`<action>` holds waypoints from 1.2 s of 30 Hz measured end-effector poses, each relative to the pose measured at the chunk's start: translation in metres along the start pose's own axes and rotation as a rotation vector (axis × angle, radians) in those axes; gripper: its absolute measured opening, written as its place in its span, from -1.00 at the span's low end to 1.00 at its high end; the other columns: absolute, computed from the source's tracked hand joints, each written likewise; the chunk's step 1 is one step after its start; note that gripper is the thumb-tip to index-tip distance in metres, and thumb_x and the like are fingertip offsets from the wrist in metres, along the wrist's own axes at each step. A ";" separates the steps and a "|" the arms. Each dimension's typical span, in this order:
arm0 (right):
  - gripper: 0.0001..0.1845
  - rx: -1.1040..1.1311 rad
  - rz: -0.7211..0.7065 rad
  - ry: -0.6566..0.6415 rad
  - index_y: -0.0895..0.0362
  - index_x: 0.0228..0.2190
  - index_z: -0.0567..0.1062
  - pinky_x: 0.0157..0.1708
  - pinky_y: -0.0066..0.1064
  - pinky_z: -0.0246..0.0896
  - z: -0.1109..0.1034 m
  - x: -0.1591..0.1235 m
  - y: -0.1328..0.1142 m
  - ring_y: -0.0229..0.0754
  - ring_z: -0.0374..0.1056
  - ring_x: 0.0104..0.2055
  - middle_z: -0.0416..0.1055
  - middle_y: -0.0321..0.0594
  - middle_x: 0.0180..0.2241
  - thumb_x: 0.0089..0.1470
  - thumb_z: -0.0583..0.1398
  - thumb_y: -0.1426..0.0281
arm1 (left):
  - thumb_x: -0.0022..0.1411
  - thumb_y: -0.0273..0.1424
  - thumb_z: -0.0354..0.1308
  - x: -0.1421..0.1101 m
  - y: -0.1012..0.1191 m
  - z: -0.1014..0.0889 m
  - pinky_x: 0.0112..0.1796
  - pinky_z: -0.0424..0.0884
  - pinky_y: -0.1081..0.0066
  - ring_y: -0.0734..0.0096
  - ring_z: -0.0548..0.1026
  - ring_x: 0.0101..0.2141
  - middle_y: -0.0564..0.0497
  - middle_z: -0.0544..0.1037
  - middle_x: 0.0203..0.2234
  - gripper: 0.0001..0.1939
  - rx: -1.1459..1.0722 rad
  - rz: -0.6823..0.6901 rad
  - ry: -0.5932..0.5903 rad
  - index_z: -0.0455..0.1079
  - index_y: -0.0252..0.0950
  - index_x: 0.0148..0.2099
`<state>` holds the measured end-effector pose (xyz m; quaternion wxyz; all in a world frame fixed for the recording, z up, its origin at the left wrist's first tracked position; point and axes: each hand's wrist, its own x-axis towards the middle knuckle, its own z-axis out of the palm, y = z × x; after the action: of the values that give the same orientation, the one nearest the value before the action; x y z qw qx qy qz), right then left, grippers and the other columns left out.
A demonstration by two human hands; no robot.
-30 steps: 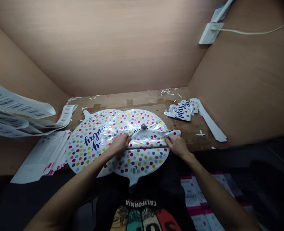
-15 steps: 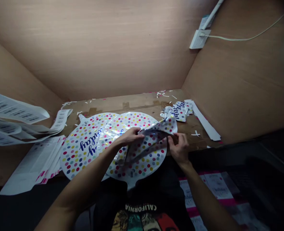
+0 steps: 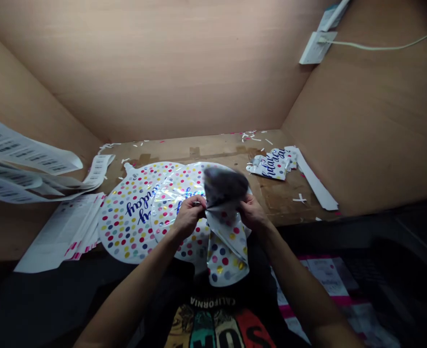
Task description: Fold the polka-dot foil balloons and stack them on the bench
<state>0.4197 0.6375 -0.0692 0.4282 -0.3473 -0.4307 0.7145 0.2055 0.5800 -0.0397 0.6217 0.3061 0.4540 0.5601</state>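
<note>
Between my two hands is a polka-dot foil balloon (image 3: 228, 249), uninflated and partly folded, its upper part smeared by motion. My left hand (image 3: 189, 216) pinches its left edge, and the fingers of my right hand (image 3: 252, 212) are closed on its right edge. The lower part hangs down toward my lap. Behind and left of it, more flat round dotted foil balloons (image 3: 126, 227) with blue lettering lie overlapping on the cardboard-covered table (image 3: 267, 203).
Folded dotted balloons (image 3: 273, 165) lie at the right, beside white paper strips (image 3: 317, 181). At the left are barcode label strips (image 3: 32, 150) and a fanned stack of printed sheets (image 3: 64, 227). Paper scraps (image 3: 249, 137) litter the back edge. Packs with pink edges (image 3: 325, 278) sit lower right.
The held balloon has been lifted and turned, so its lower part now hangs toward me. My right hand has moved left, closer to my left hand. The view has shifted slightly.
</note>
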 end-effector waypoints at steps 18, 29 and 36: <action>-0.40 -0.127 0.190 -0.138 0.05 0.07 0.48 -0.06 -0.20 0.48 0.010 -0.029 0.021 -0.04 0.54 -0.12 0.60 -0.15 -0.08 0.04 0.44 0.15 | 0.25 -0.16 0.30 -0.036 -0.022 -0.012 -0.18 0.48 0.37 0.30 0.55 -0.24 -0.03 0.60 -0.23 -0.56 0.305 -0.072 -0.132 0.44 -0.29 0.09; -0.73 0.017 0.177 -0.051 0.14 -0.55 0.46 -0.57 -0.53 0.12 -0.002 -0.022 0.017 -0.33 0.26 -0.57 0.37 -0.36 -0.59 -0.13 0.43 0.30 | 0.22 -0.23 0.23 -0.035 -0.006 -0.026 -0.42 0.32 0.45 0.44 0.43 -0.48 -0.06 0.57 -0.39 -0.73 0.329 -0.105 -0.186 0.60 -0.31 -0.18; -0.58 -0.105 0.119 -0.007 0.05 -0.23 0.45 -0.54 -0.45 0.23 0.010 0.002 0.014 -0.25 0.31 -0.51 0.39 -0.37 -0.50 0.10 0.32 0.00 | 0.11 -0.37 0.41 -0.021 -0.004 -0.004 0.01 0.45 0.20 0.13 0.53 -0.08 -0.13 0.58 -0.07 -0.61 0.857 0.332 -0.120 0.60 -0.19 0.02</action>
<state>0.4056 0.6327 -0.0780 0.3648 -0.3916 -0.4477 0.7164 0.2045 0.5582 -0.0403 0.3662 0.6360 0.5526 0.3950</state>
